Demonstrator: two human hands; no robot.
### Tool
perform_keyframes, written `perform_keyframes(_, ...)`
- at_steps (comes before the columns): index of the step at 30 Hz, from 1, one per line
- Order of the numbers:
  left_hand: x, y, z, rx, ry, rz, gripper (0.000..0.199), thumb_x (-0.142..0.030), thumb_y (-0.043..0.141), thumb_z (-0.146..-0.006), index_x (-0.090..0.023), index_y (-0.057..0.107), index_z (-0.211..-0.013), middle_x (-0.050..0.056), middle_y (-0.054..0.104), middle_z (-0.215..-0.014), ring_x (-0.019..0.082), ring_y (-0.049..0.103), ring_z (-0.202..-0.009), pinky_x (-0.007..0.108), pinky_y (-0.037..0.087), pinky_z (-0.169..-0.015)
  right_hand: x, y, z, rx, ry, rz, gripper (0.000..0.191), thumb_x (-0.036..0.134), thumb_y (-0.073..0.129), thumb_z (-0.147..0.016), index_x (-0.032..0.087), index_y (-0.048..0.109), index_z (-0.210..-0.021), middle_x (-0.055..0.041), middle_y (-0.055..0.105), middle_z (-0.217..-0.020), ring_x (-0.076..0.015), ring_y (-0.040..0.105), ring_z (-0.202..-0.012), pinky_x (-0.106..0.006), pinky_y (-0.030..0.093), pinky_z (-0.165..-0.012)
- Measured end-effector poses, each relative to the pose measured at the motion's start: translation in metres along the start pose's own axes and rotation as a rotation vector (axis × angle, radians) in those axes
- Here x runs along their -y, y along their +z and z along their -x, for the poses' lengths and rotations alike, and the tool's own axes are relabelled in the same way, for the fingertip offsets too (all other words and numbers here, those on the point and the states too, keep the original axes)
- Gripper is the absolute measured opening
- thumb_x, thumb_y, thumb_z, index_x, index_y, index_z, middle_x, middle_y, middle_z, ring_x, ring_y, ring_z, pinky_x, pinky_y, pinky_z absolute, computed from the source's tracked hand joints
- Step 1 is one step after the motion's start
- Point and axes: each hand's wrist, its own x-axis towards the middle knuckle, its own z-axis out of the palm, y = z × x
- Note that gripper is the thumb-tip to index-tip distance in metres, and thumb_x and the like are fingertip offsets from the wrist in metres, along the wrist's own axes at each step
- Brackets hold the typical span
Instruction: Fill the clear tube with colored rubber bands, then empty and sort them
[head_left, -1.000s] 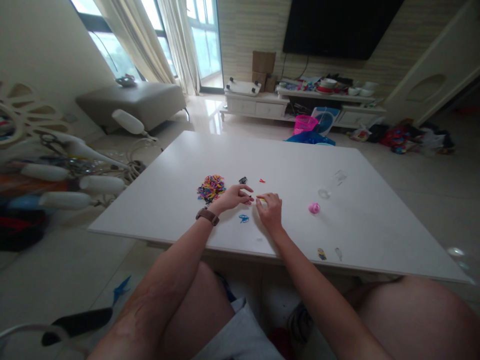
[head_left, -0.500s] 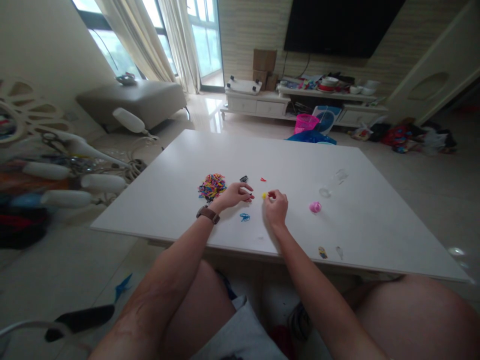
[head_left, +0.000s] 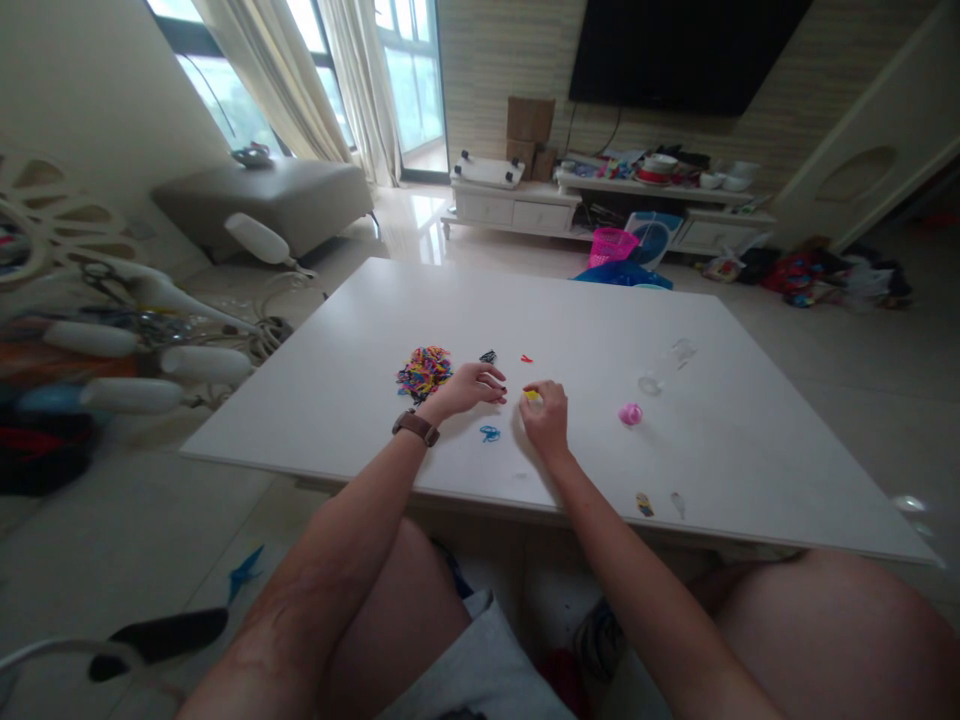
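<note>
My left hand (head_left: 472, 390), with a brown watch on the wrist, hovers low over the white table (head_left: 450, 300). Its fingers are bent around something small and dark that I cannot make out. A pile of colourful small bands (head_left: 424, 373) lies to its left, black pieces (head_left: 488, 356) just beyond it and blue bands (head_left: 490, 434) nearer me. My right hand (head_left: 546, 408) is curled at the small yellow thing (head_left: 531, 394), thumb and fingers around it. A small red piece (head_left: 526, 358) lies farther back.
A pink object (head_left: 630, 414), a clear ring (head_left: 649, 384) and another clear item (head_left: 683, 352) are on the table at right. A yellow figure piece (head_left: 645, 504) and a clear drop-shaped piece (head_left: 678, 504) lie by the front edge.
My right hand has shifted slightly left, and its fingers now reach around the yellow thing. My left hand has barely moved.
</note>
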Motion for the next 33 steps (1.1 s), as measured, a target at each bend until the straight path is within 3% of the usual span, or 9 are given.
perform_keyframes(4,-0.0006,0.0004,-0.0003,-0.008,0.021,-0.006,0.027,-0.010,0.081,-0.073,-0.010,0.068,-0.097,0.008,0.077,-0.078,0.020,0.077,-0.076,0.035,0.062,-0.079,0.0070,-0.0028,0.0021,0.117,-0.127,-0.070,0.008,0.019,0.063,-0.090,0.024,0.069,-0.092,-0.0051,0.075,-0.104,-0.0256,0.063,-0.104,-0.042,0.043,-0.094)
perform_keyframes(10,0.0017,-0.0017,-0.0010,-0.011,0.061,-0.056,0.029,-0.010,0.081,-0.071,-0.010,0.070,-0.097,0.005,0.075,-0.076,0.017,0.075,-0.073,0.032,0.061,-0.076,0.0116,-0.0060,0.0029,0.193,-0.196,-0.131,0.011,0.020,0.065,-0.092,0.025,0.073,-0.097,-0.0043,0.077,-0.113,-0.0251,0.064,-0.111,-0.044,0.044,-0.099)
perform_keyframes(22,0.0023,-0.0034,-0.0043,-0.037,0.145,-0.163,0.017,-0.019,0.081,-0.068,-0.012,0.068,-0.076,0.003,0.070,-0.077,0.013,0.067,-0.071,0.028,0.059,-0.071,0.0087,-0.0027,0.0034,0.214,-0.174,-0.187,0.014,0.018,0.063,-0.092,0.025,0.075,-0.092,-0.0053,0.076,-0.099,-0.0239,0.067,-0.100,-0.042,0.051,-0.096)
perform_keyframes(33,-0.0061,-0.0065,-0.0049,-0.029,0.117,-0.232,0.014,-0.022,0.079,-0.071,-0.011,0.078,-0.079,0.009,0.077,-0.079,0.020,0.073,-0.077,0.034,0.061,-0.078,0.0066,-0.0014,0.0055,0.145,-0.112,-0.263,0.013,0.017,0.060,-0.090,0.023,0.071,-0.084,-0.0046,0.073,-0.089,-0.0209,0.068,-0.088,-0.035,0.054,-0.083)
